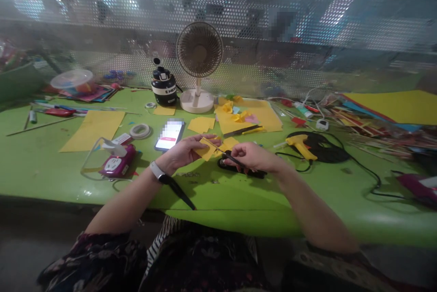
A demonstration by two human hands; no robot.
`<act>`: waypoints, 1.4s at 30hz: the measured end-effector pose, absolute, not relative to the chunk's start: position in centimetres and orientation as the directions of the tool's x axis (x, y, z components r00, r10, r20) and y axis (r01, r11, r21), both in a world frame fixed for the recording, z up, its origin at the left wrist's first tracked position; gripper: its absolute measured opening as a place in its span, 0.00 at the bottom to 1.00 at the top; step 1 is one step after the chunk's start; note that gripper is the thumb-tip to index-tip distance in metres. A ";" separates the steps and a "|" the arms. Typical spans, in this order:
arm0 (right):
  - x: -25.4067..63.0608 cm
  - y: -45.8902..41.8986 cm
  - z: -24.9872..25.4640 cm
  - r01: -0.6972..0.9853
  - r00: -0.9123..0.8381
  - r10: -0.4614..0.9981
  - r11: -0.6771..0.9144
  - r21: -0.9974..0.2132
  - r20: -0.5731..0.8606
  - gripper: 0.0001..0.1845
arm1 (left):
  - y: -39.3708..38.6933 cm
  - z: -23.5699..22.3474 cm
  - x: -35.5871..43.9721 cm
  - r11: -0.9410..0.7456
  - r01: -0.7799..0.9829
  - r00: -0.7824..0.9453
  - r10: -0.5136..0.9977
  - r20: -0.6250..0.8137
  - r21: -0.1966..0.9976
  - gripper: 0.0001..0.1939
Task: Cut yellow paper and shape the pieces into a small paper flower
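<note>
My left hand (187, 151) pinches a small yellow paper piece (206, 150) above the green table (51, 169). My right hand (254, 157) grips black-handled scissors (235, 163) whose blades reach into the paper. A watch is on my left wrist. Both hands are closed, close together at the table's middle.
A phone (170, 135) lies just beyond my hands. Behind it stand a desk fan (199, 62) and a black bottle (164, 86). Yellow sheets (93, 128), tape rolls (140, 130), a purple socket (118, 163), a yellow glue gun (301, 144) with black cable, and sticks lie around.
</note>
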State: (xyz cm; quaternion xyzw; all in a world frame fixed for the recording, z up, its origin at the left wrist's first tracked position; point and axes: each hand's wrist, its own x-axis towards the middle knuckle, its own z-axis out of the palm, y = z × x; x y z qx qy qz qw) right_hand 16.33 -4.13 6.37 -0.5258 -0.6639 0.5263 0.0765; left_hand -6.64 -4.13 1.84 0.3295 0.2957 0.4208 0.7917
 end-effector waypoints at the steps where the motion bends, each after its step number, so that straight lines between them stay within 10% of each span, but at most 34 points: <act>1: 16.3 -4.1 6.4 0.619 -0.435 0.778 -0.107 -0.778 -0.453 0.31 | -4.2 1.8 -6.6 0.424 -0.468 0.472 0.862 -0.186 0.775 0.22; 34: 19.9 -1.9 6.6 0.591 -0.406 0.867 0.008 -0.807 -0.289 0.30 | -2.5 0.3 -8.0 0.184 -0.225 0.182 0.973 -0.144 0.957 0.07; 42: 23.3 2.7 3.1 0.899 -0.110 0.981 0.028 -0.438 -0.162 0.23 | -2.4 -1.3 -8.1 -0.018 0.234 0.192 0.981 -0.028 0.972 0.07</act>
